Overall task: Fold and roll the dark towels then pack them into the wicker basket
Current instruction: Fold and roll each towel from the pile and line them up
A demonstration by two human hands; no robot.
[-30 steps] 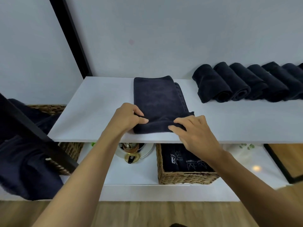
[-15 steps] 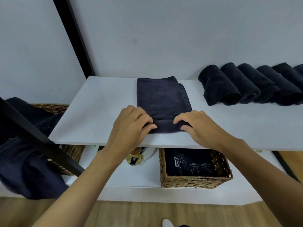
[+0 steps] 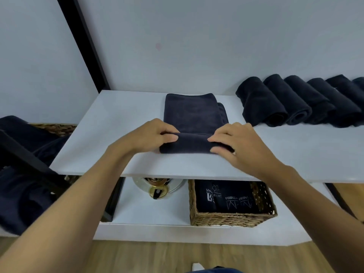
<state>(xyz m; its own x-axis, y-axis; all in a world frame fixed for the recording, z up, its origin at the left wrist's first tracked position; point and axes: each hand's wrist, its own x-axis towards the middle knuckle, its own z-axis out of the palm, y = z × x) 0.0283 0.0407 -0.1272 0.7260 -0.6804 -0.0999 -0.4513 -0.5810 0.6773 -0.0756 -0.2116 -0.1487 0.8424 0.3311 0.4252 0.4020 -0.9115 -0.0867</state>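
Head view: left hand and right hand, fingers curled, grip the dark towel's rolled near end

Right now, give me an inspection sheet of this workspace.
Surface: white shelf, towels lying on it.
Job's things: dark towel, near end rolled, rest flat; rolled towels in a row at right; wicker basket on the lower shelf, holding dark printed cloth.
Clutter: glass and gold object beside the basket; dark cloth heaped at left.
Grippers: left hand and right hand grip the roll.
Cables: nothing seen.
Surroundings: pale wall, black post, wood floor.
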